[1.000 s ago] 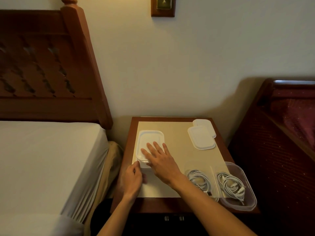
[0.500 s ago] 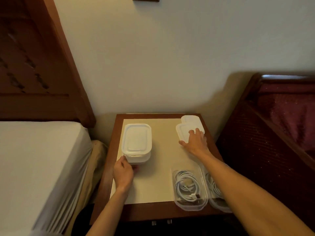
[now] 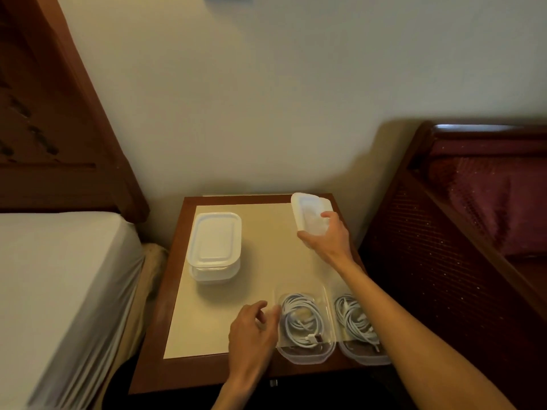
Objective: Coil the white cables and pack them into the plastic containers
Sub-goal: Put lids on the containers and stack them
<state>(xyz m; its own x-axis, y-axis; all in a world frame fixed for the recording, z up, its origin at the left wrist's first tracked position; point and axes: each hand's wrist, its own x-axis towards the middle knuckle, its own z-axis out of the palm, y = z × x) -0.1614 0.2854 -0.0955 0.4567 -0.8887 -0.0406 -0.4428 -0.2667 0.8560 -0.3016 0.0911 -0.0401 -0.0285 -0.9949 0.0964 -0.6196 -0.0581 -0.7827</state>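
Gripping a lid (image 3: 307, 216), right hand (image 3: 331, 238); left hand (image 3: 251, 332) touches container (image 3: 306, 355).

- Lid (image 3: 307, 216) in my right hand (image 3: 331, 236): white plastic, translucent, smooth, slight sheen.
- Closed boxes (image 3: 214, 247): same milky plastic.
- Open tubs (image 3: 306, 355): clear glossy plastic.
- Cables (image 3: 300, 319): white, smooth matt jacket.
- Nightstand (image 3: 177, 261): varnished reddish wood, matt cream top.
- Sheet (image 3: 59, 276): white cloth.
- Headboard (image 3: 59, 113): dark carved wood.

Bedroom, bed (image 3: 59, 261), wooden headboard (image 3: 59, 113), bedside table (image 3: 177, 291)
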